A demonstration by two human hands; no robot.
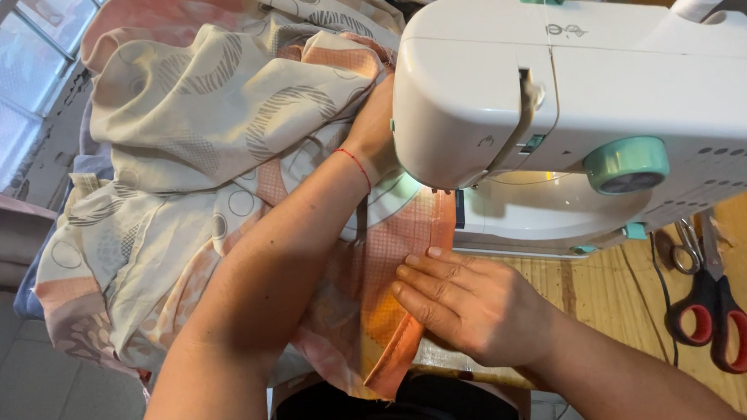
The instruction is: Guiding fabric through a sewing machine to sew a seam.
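Note:
A white sewing machine (576, 85) with mint-green knobs stands on a wooden table (602, 292). Patterned cream and peach fabric (202, 129) lies bunched to its left and runs under the machine head. My left hand (374, 135) reaches behind the needle area and rests on the fabric, its fingers hidden by the machine. My right hand (470, 300) lies flat, fingers together, pressing the orange checked hem (415, 327) in front of the needle. A thin red thread bracelet circles my left wrist.
Red-handled scissors (717, 317) and small silver snips (685, 246) lie on the table at the right. A black cable (660, 286) runs past them. A window (23, 65) and tiled floor are at the left.

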